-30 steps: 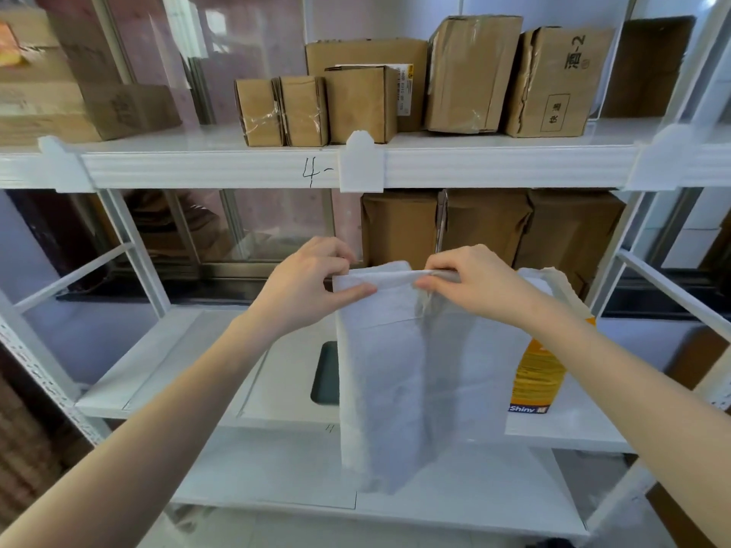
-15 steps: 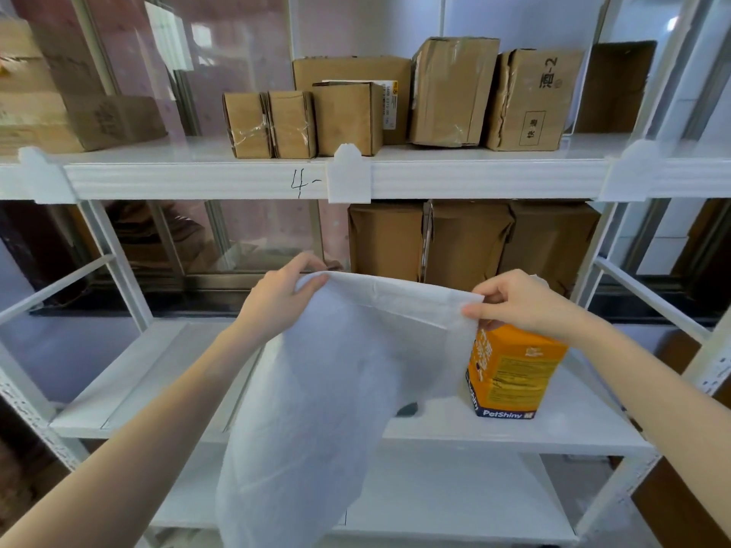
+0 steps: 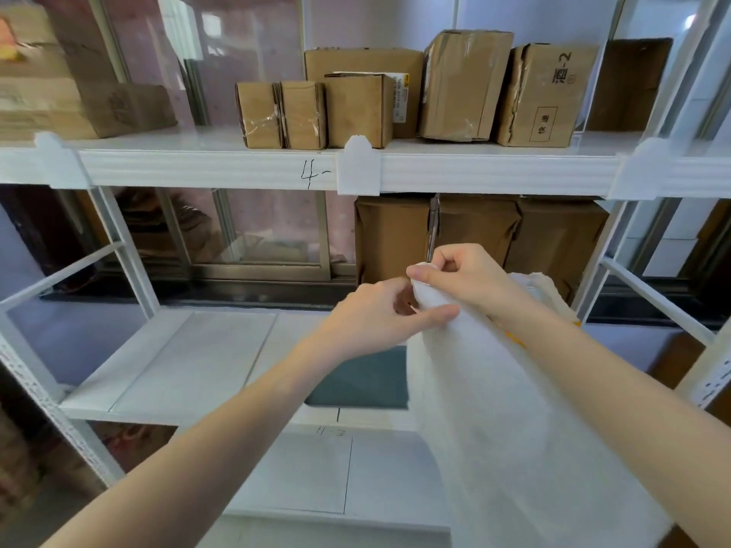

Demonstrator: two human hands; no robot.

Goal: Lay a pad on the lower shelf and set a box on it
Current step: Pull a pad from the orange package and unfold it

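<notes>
Both hands meet at one bunched top corner: left hand (image 3: 379, 314) and right hand (image 3: 463, 276) each pinch the thin white fabric pad (image 3: 506, 429), hanging above the white metal shelf (image 3: 190, 361).

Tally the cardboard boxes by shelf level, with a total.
Brown cardboard boxes on the top white shelf, right of the left post: 6, from the small taped one to the marked one.
Brown cardboard boxes behind the middle level: 3, such as.
Total: 9
</notes>
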